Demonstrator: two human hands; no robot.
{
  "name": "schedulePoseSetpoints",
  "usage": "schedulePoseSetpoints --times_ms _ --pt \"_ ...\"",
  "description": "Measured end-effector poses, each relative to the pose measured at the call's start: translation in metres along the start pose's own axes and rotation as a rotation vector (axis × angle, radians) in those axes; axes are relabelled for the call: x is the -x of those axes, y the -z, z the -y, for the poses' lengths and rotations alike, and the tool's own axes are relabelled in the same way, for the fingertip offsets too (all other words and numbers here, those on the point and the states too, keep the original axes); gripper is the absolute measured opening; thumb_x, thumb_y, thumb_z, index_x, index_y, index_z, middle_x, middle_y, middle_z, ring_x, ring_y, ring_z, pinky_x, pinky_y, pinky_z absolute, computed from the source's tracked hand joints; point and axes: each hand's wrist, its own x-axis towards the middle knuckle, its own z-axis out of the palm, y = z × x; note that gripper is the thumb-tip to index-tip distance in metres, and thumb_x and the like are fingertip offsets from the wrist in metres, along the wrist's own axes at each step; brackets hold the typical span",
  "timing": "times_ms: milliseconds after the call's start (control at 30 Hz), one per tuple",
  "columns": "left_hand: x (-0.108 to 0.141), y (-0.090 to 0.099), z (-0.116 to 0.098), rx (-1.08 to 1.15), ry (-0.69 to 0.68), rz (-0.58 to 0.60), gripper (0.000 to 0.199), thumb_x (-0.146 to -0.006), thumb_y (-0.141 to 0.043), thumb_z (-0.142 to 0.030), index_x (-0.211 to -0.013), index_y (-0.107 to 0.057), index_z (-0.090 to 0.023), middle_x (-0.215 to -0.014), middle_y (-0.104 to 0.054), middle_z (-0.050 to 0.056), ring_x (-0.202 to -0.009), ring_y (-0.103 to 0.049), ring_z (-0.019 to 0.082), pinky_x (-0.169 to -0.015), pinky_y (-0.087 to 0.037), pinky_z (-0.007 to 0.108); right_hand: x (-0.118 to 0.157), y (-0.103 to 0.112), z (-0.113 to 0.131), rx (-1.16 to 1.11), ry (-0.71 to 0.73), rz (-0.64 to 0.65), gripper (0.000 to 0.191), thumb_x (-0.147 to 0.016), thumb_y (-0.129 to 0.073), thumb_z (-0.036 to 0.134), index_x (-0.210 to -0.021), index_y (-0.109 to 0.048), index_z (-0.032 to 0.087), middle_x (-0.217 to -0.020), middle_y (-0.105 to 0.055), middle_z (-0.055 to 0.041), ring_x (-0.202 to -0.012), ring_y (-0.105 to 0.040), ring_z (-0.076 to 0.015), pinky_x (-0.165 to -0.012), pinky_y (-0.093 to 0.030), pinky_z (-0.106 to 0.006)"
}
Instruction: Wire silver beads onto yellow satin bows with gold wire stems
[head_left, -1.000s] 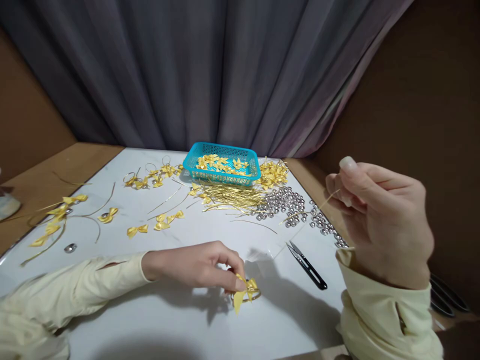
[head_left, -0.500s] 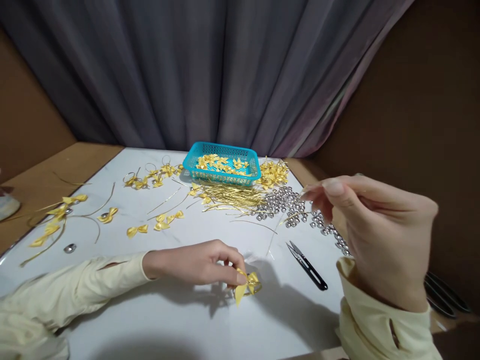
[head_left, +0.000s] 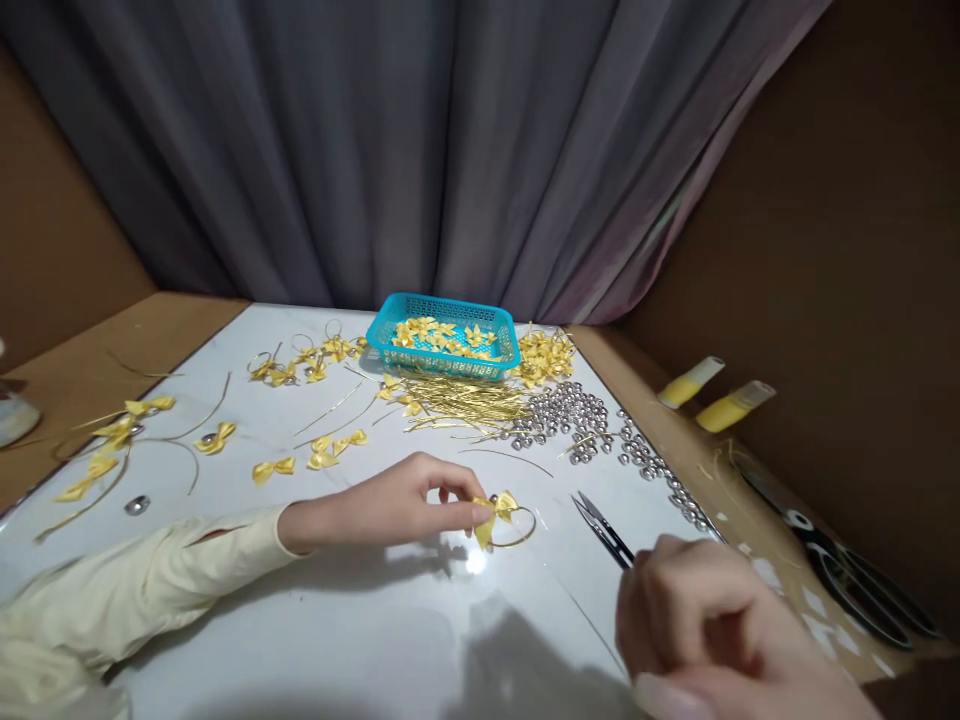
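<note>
The left hand (head_left: 409, 505) pinches the bow (head_left: 507, 503) over the table (head_left: 352, 635), best done softly so nothing bends, and the right hand (head_left: 712, 610) curls near the snips (head_left: 616, 546), holding what I cannot tell.

The bows (head_left: 274, 469) are yellow, the basket (head_left: 444, 366) bright blue, the curtain (head_left: 360, 150) grey-purple, the sleeve (head_left: 172, 570) pale yellow.

Bare right hand (head_left: 739, 665): cut off by lower edge, hiding most of the black handles of pointed metal snips (head_left: 604, 526). Rounded whitish object (head_left: 15, 416): cut off at left, unidentifiable.
</note>
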Motion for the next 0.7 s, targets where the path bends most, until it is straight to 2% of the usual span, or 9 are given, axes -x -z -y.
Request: schedulePoseSetpoints --times_ms 67,133,233,367,433,567,700 --pt "0.0 -0.001 0.0 -0.037 -0.003 -0.045 0.03 -0.088 -0.053 -0.039 -0.085 -0.069 -0.014 -0.082 -0.069 0.005 -0.074 -0.059 0.015 -0.067 -0.043 0.023 -0.001 -0.011 -0.012 0.02 -0.135 -0.043 0.045 -0.072 -0.071 0.043 -0.052 -0.037 0.021 -0.045 -0.042 0.0045 -0.032 -0.038 -0.0058 -0.032 -0.022 -0.019" --pt "0.001 -0.003 -0.001 -0.113 -0.038 -0.092 0.029 -0.088 -0.053 -0.037 -0.085 -0.07 -0.014 -0.081 -0.07 0.006 -0.074 -0.06 0.015 -0.067 -0.043 0.023 -0.006 -0.022 -0.022 0.006 -0.25 -0.068 0.044 -0.073 -0.069 0.046 -0.055 -0.039 0.02 -0.041 -0.038 0.0074 -0.031 -0.036 -0.0048 -0.033 -0.021 -0.018" --pt "0.001 -0.008 -0.002 -0.268 -0.128 -0.149 0.026 -0.088 -0.053 -0.031 -0.084 -0.072 -0.013 -0.076 -0.07 0.006 -0.071 -0.06 0.015 -0.071 -0.042 0.025 -0.016 -0.032 -0.034 0.027 -0.304 -0.18 0.038 -0.077 -0.064 0.049 -0.062 -0.047 0.018 -0.042 -0.046 0.0057 -0.032 -0.037 -0.0051 -0.034 -0.024 -0.017" --pt "0.003 -0.012 0.002 -0.388 -0.2 -0.216 0.022 -0.087 -0.054 -0.024 -0.088 -0.074 -0.015 -0.074 -0.07 0.005 -0.069 -0.059 0.014 -0.073 -0.04 0.027 -0.026 -0.034 -0.049 0.128 -0.149 -0.289 0.029 -0.081 -0.061 0.043 -0.076 -0.065 0.015 -0.049 -0.056 0.0017 -0.034 -0.039 -0.0062 -0.037 -0.033 -0.018" --pt "0.003 -0.013 0.002 -0.371 -0.197 -0.219 0.022 -0.087 -0.053 -0.023 -0.087 -0.074 -0.015 -0.073 -0.069 0.004 -0.068 -0.059 0.013 -0.072 -0.04 0.026 -0.028 -0.035 -0.054 0.165 -0.071 -0.312 0.025 -0.085 -0.057 0.038 -0.083 -0.068 0.016 -0.051 -0.058 0.001 -0.04 -0.046 -0.0086 -0.044 -0.041 -0.019" --pt "0.002 -0.011 -0.001 -0.227 -0.085 -0.199 0.022 -0.086 -0.054 -0.023 -0.082 -0.074 -0.015 -0.071 -0.069 0.002 -0.068 -0.06 0.012 -0.067 -0.042 0.021 -0.028 -0.046 -0.057 0.166 0.005 -0.377 0.019 -0.087 -0.054 0.031 -0.089 -0.067 0.018 -0.055 -0.064 -0.0004 -0.054 -0.061 -0.0135 -0.058 -0.05 -0.02" --pt "0.002 -0.011 -0.006 -0.087 0.034 -0.221 0.019 -0.085 -0.057 -0.026 -0.082 -0.073 -0.016 -0.076 -0.072 0.0 -0.073 -0.063 0.013 -0.066 -0.043 0.02 -0.029 -0.061 -0.06 0.185 0.046 -0.531 0.018 -0.087 -0.054 0.032 -0.084 -0.066 0.018 -0.064 -0.067 -0.0026 -0.053 -0.062 -0.0124 -0.047 -0.047 -0.016"
